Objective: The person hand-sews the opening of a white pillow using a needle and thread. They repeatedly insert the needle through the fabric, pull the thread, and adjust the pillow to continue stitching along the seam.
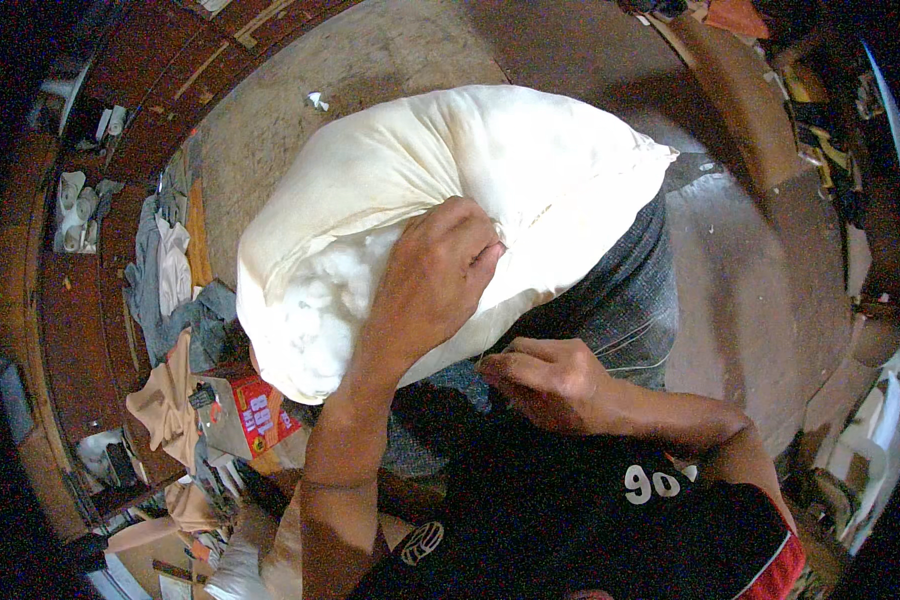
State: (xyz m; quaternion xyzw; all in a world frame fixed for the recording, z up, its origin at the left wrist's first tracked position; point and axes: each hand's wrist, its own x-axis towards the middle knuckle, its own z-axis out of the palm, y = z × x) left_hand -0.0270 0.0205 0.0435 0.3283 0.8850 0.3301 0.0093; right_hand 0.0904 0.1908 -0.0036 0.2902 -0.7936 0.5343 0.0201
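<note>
A white fabric cushion (pixel 570 170) rests across my legs, its left part open with fluffy white stuffing (pixel 325 300) showing. My left hand (pixel 430 285) lies over that opening, its fingers closed on the cushion's cloth. Just below the cushion's lower edge, my right hand (pixel 555 385) pinches something thin, apparently a thread; whether a needle is there I cannot tell. Fine thread trails near that hand over my dark jeans (pixel 625 290).
Wooden cabinets (pixel 75 300) line the left, with heaped cloths (pixel 170 270) and a red-and-grey box (pixel 250 420) beside me. Beyond the cushion is a stained floor (pixel 320 60). Boards (pixel 770 110) and assorted items line the right side.
</note>
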